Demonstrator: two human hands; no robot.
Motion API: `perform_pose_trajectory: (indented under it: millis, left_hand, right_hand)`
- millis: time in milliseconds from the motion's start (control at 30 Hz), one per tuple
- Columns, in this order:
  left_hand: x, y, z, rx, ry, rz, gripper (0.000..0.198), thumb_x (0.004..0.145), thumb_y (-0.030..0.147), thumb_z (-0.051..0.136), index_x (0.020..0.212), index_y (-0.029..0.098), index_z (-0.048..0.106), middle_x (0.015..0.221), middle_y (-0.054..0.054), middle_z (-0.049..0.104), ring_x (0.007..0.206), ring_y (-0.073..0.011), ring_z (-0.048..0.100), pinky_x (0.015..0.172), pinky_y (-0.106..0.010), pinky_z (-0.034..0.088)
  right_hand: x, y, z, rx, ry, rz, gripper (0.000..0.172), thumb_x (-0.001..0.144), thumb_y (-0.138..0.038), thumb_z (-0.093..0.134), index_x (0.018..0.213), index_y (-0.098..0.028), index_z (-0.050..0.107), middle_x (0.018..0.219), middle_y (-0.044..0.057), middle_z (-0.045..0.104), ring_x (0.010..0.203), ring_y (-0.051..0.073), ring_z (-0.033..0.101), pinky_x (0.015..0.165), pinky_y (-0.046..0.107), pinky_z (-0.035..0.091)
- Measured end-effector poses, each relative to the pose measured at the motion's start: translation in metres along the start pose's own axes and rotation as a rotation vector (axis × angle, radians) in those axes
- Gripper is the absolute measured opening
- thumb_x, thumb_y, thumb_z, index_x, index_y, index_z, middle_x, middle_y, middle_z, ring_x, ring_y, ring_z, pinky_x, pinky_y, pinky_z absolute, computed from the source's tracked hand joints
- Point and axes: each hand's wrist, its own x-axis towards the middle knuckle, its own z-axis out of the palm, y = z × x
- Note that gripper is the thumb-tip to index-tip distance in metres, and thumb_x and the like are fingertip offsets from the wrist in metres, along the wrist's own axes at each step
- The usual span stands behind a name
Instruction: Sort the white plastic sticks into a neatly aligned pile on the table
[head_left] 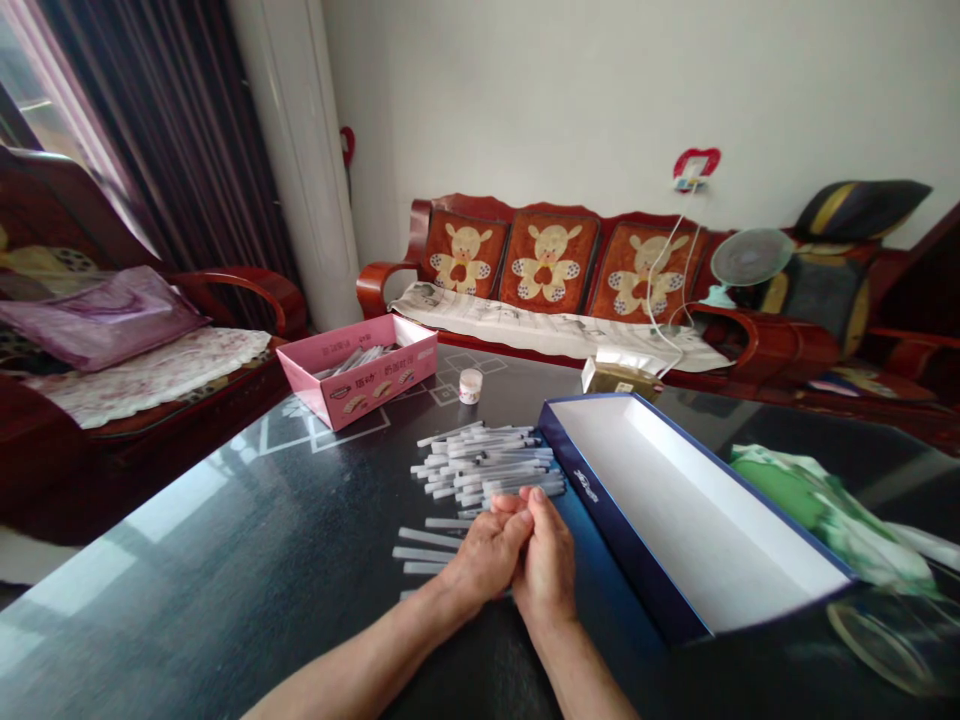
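Observation:
My left hand [484, 555] and my right hand [549, 555] are folded together over the dark table, fingers closed against each other. No object shows between them; the inside of the palms is hidden. Just beyond the fingertips lies a pile of slim translucent white pen-like tubes [487, 462], several with dark ends. More of these tubes [427, 553] lie spaced apart to the left of my left hand, some partly covered by it. To the right of my right hand sits a long blue box [615, 530] with a white inside, its top open.
A pink carton [375, 385] holding more tubes stands at the back left. Behind the pile is a small round white container [470, 386]. A tissue pack [621, 375] lies behind the blue box, a green-and-white plastic bag [810, 500] right of it. Sofas surround the glossy table [187, 560].

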Motion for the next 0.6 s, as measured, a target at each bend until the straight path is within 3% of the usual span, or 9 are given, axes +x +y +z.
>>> perform_pose_trajectory:
  millis: [167, 200, 267, 367, 433, 500, 600]
  left_hand:
    - [-0.008, 0.016, -0.005, -0.452, -0.236, -0.319, 0.045, 0.08, 0.064, 0.045, 0.065, 0.023, 0.034, 0.038, 0.012, 0.02, 0.031, -0.0039, 0.009, 0.035, -0.018, 0.01]
    - [-0.009, 0.017, -0.006, -0.501, -0.336, -0.354, 0.046, 0.078, 0.065, 0.046, 0.066, 0.023, 0.033, 0.04, 0.013, 0.019, 0.033, -0.0036, 0.008, 0.035, -0.018, 0.01]
    - [-0.009, 0.017, -0.009, -0.475, -0.342, -0.293, 0.047, 0.077, 0.067, 0.046, 0.068, 0.022, 0.037, 0.041, 0.013, 0.02, 0.033, -0.0034, 0.009, 0.035, -0.017, 0.014]
    - [-0.004, 0.011, -0.016, -0.178, -0.204, -0.019, 0.049, 0.082, 0.066, 0.04, 0.074, 0.018, 0.05, 0.043, 0.01, 0.032, 0.034, -0.0049, 0.024, 0.037, -0.018, 0.022]
    - [0.0, 0.006, -0.026, 0.068, -0.048, 0.177, 0.045, 0.088, 0.057, 0.037, 0.09, 0.016, 0.056, 0.05, 0.007, 0.04, 0.041, -0.0064, 0.035, 0.042, -0.018, 0.028]
    - [0.004, 0.003, -0.038, 0.305, 0.107, 0.296, 0.04, 0.093, 0.047, 0.033, 0.108, 0.017, 0.054, 0.054, 0.006, 0.045, 0.047, -0.0088, 0.044, 0.047, -0.019, 0.034]
    - [0.01, -0.003, -0.057, 0.664, 0.334, 0.399, 0.033, 0.094, 0.034, 0.031, 0.112, 0.015, 0.051, 0.06, 0.002, 0.053, 0.054, -0.0127, 0.053, 0.056, -0.023, 0.042]
  right_hand:
    - [0.008, -0.012, -0.001, 0.13, -0.003, 0.061, 0.032, 0.073, -0.048, 0.067, 0.083, -0.019, 0.06, 0.065, 0.001, 0.07, 0.07, 0.022, 0.069, 0.074, 0.04, 0.054]
    - [0.011, -0.017, -0.003, 0.177, -0.011, 0.059, 0.031, 0.072, -0.048, 0.068, 0.084, -0.02, 0.06, 0.066, 0.0, 0.07, 0.071, 0.022, 0.069, 0.077, 0.041, 0.054]
    - [0.02, -0.025, -0.006, 0.22, -0.043, 0.022, 0.029, 0.072, -0.047, 0.068, 0.082, -0.021, 0.059, 0.07, 0.0, 0.071, 0.076, 0.021, 0.069, 0.081, 0.041, 0.052]
    - [0.033, -0.033, -0.015, 0.207, -0.028, -0.05, 0.034, 0.07, -0.048, 0.069, 0.089, -0.021, 0.061, 0.078, 0.001, 0.071, 0.08, 0.019, 0.068, 0.078, 0.037, 0.052]
    - [0.039, -0.035, -0.021, 0.131, -0.007, -0.091, 0.039, 0.07, -0.048, 0.069, 0.098, -0.02, 0.063, 0.08, 0.001, 0.07, 0.08, 0.018, 0.066, 0.074, 0.033, 0.051]
    - [0.044, -0.036, -0.028, -0.022, 0.007, -0.122, 0.043, 0.072, -0.048, 0.067, 0.104, -0.019, 0.064, 0.078, 0.001, 0.068, 0.079, 0.018, 0.065, 0.07, 0.031, 0.051]
    - [0.049, -0.037, -0.039, -0.384, -0.027, -0.222, 0.041, 0.075, -0.046, 0.062, 0.104, -0.018, 0.066, 0.073, 0.001, 0.068, 0.074, 0.018, 0.064, 0.068, 0.03, 0.049]
